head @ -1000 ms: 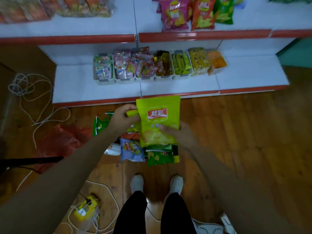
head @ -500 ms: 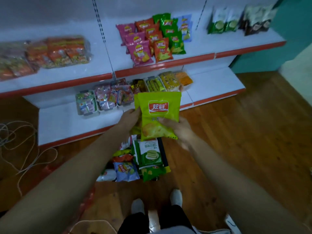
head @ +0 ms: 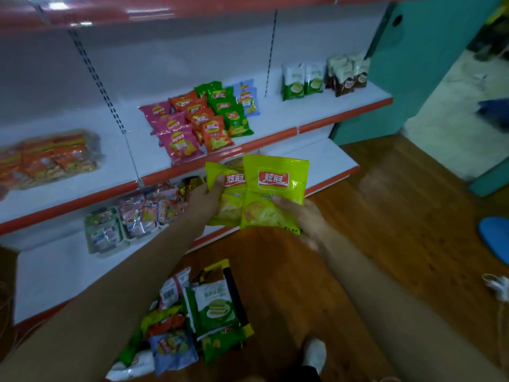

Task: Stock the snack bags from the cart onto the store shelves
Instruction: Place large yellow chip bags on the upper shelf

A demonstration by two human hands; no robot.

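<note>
Two lime-green chip bags are held up in front of the shelves. My left hand point(head: 206, 201) grips the rear bag point(head: 227, 199) with the thumb on its front. My right hand point(head: 298, 213) grips the front bag point(head: 272, 194) from its lower right, and this bag overlaps the other. Below them on the wooden floor lies a pile of snack bags point(head: 192, 318), green, blue and orange. On the middle shelf point(head: 275, 125) lie rows of pink, orange, green and blue chip bags point(head: 203, 117).
Green and brown packets point(head: 322, 78) stand at the shelf's right end, orange packs point(head: 46, 158) at its left. The bottom shelf point(head: 55, 271) carries baskets of small snacks point(head: 132, 219). A teal wall point(head: 413, 64) rises on the right. A blue object point(head: 495, 238) lies on the floor.
Both hands have risen with the bags toward the middle shelf, and the view has lifted from the floor pile. The two bags, stacked before, now sit fanned apart.
</note>
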